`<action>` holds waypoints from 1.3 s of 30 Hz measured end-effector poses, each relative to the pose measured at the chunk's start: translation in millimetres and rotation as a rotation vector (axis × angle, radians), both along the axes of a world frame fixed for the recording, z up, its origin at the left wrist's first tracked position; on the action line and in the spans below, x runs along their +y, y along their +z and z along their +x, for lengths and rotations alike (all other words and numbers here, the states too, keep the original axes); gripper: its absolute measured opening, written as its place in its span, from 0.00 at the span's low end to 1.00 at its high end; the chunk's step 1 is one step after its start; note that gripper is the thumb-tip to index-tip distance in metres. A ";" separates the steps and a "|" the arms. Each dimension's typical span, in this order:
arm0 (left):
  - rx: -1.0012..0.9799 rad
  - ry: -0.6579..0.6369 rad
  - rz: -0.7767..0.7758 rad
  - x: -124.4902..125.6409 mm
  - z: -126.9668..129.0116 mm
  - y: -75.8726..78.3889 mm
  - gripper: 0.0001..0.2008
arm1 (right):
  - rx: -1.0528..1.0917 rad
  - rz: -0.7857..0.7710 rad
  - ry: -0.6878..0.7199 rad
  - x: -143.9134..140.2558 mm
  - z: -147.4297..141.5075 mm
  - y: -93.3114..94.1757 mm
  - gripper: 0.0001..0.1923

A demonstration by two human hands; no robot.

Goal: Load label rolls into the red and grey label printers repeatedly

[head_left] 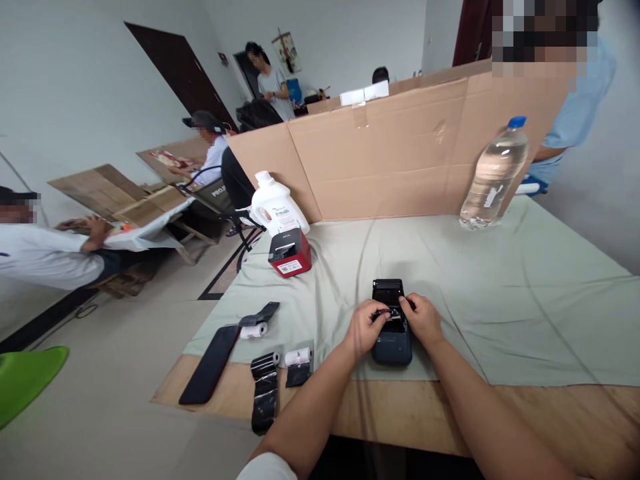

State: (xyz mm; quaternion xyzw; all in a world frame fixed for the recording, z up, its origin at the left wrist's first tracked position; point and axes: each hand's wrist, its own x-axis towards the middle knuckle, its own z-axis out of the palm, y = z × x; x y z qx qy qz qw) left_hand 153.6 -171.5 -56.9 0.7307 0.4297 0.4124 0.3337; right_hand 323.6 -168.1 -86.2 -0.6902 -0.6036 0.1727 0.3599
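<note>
Head view, device [392, 350], cardboard [390, 150] beyond, likely paper rolls [299, 357]

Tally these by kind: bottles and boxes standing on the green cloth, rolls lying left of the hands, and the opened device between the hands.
Bottles: 2 (white jug, clear bottle with blue cap)
Boxes: 1 (red-and-black box)
Rolls: 3 (rear white roll, front white roll, black-wrapped roll)
Opened devices: 1 (dark device)
Total: 7
</note>
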 end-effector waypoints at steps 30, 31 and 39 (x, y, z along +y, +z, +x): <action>0.917 0.625 -0.034 -126.7 -257.9 22.2 0.16 | -0.032 -0.066 -0.032 0.6 3.8 -4.4 0.22; 0.911 0.642 0.010 -124.6 -248.0 24.1 0.15 | -0.034 -0.066 -0.034 0.7 3.9 -4.4 0.22; 0.890 0.191 -0.020 -87.4 -171.8 27.2 0.23 | -0.018 -0.029 -0.022 0.0 3.5 -5.3 0.23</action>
